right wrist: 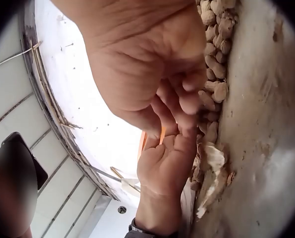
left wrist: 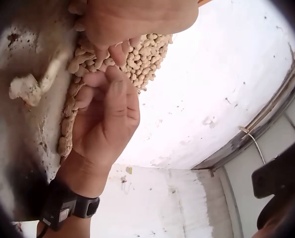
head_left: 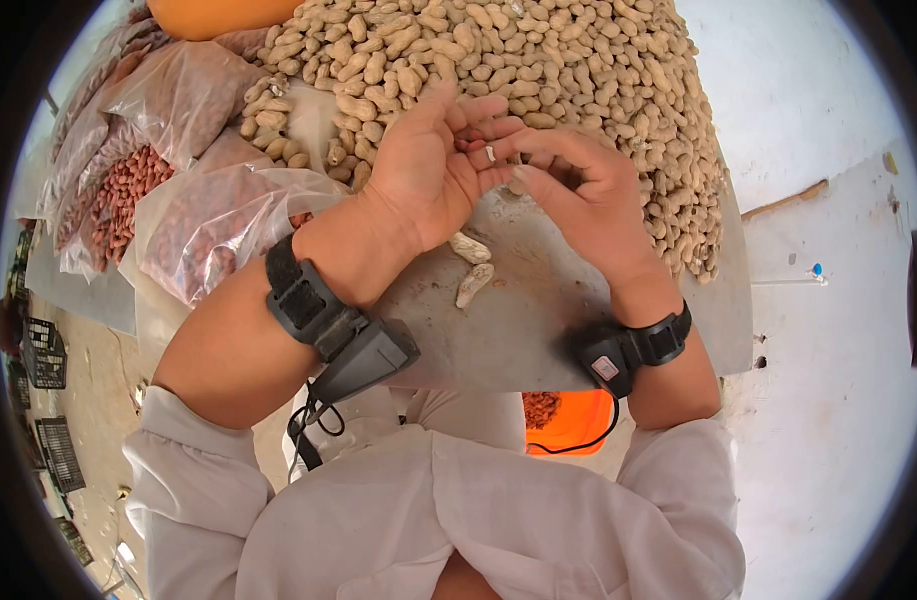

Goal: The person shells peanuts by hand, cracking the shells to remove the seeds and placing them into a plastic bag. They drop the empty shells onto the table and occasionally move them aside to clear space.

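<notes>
My left hand (head_left: 428, 165) is turned palm up over the grey tabletop, its fingers curved around small reddish peanut kernels (head_left: 467, 144). A ring shows on one of its fingers. My right hand (head_left: 588, 195) meets it from the right, thumb and bent forefinger at the left fingertips; I cannot tell whether it pinches a kernel. In the left wrist view, the right hand (left wrist: 105, 116) has its fingers bent towards the left hand (left wrist: 137, 20). Two pale pieces of peanut shell (head_left: 474, 285) lie on the tabletop below the hands.
A large heap of unshelled peanuts (head_left: 578, 75) covers the back and right of the grey tabletop (head_left: 538, 330). Clear bags of red kernels (head_left: 128, 190) stand at the left. An orange basin (head_left: 578, 425) sits below the front edge. A white wall (head_left: 828, 330) is on the right.
</notes>
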Demonstrator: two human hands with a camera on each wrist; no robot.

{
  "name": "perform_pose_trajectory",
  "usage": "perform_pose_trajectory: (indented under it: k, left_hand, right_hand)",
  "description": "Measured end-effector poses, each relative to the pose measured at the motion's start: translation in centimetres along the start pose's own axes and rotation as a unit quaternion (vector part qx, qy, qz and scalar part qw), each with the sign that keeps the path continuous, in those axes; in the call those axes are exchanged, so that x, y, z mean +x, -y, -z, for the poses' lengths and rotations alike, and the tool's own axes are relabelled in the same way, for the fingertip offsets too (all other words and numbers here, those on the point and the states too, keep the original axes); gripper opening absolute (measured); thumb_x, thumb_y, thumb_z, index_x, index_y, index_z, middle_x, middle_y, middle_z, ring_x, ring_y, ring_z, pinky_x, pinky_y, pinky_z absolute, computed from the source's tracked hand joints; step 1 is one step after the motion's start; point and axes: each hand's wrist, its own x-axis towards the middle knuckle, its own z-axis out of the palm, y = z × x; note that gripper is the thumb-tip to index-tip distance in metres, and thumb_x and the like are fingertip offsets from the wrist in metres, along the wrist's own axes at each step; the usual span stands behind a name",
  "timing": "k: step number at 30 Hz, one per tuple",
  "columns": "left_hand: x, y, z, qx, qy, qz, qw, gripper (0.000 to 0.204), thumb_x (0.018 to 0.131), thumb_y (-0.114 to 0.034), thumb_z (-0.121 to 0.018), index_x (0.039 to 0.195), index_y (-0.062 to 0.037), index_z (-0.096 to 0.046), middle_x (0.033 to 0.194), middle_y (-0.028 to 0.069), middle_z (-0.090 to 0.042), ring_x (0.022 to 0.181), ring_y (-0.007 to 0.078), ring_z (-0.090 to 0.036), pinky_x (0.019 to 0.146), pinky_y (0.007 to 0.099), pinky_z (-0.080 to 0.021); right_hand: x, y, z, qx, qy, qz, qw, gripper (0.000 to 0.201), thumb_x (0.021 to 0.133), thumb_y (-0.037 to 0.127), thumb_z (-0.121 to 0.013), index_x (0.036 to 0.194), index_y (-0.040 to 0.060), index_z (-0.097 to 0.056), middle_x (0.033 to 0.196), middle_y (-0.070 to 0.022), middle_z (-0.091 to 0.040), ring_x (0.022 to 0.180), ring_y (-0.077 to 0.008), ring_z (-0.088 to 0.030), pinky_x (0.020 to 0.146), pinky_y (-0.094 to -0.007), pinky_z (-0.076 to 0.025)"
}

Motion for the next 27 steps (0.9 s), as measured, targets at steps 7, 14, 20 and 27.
perform_pose_trajectory:
  k: [7,14,20,27]
  left_hand:
    - [0.1,0.7,0.7,-0.017,0.060,0.046,0.997,0.053,0.096,-0.041,-0.028,0.116,0.0034,-0.049,0.097,0.0101,-0.056,0.083,0.0184,-0.055,0.070,0.0291,-0.045]
    - [0.5,0.6,1.6,-0.051,0.140,0.055,0.987,0.055,0.096,-0.043,-0.029,0.119,0.0040,-0.048,0.104,0.0129,-0.059,0.085,0.0203,-0.058,0.078,0.0300,-0.048]
    - [-0.7,-0.1,-0.7,0.007,-0.016,0.033,0.999,0.050,0.096,-0.038,-0.031,0.115,0.0041,-0.051,0.099,0.0123,-0.059,0.089,0.0231,-0.059,0.084,0.0350,-0.048]
    - [0.3,-0.4,1.4,-0.012,0.003,-0.024,1.000,0.039,0.095,-0.031,-0.039,0.104,0.0029,-0.057,0.082,0.0064,-0.058,0.069,0.0140,-0.052,0.067,0.0266,-0.046]
  right_hand:
    - [0.0,-1.1,-0.9,-0.152,-0.038,0.077,0.985,0.008,0.071,0.011,-0.065,0.078,0.0074,-0.065,0.075,-0.0048,-0.059,0.068,-0.0223,-0.058,0.060,-0.0305,-0.048]
    - [0.2,-0.4,0.0,-0.182,-0.039,0.143,0.972,0.003,0.074,0.008,-0.061,0.073,0.0056,-0.063,0.079,-0.0070,-0.063,0.070,-0.0246,-0.060,0.061,-0.0335,-0.049]
    - [0.0,0.8,2.6,-0.022,0.143,0.013,0.989,0.008,0.074,0.010,-0.065,0.073,0.0025,-0.062,0.071,-0.0075,-0.062,0.062,-0.0186,-0.058,0.056,-0.0289,-0.045]
    - [0.3,-1.0,1.9,-0.125,0.094,-0.045,0.987,0.012,0.073,0.010,-0.066,0.082,0.0016,-0.064,0.070,-0.0079,-0.058,0.064,-0.0180,-0.056,0.058,-0.0292,-0.044]
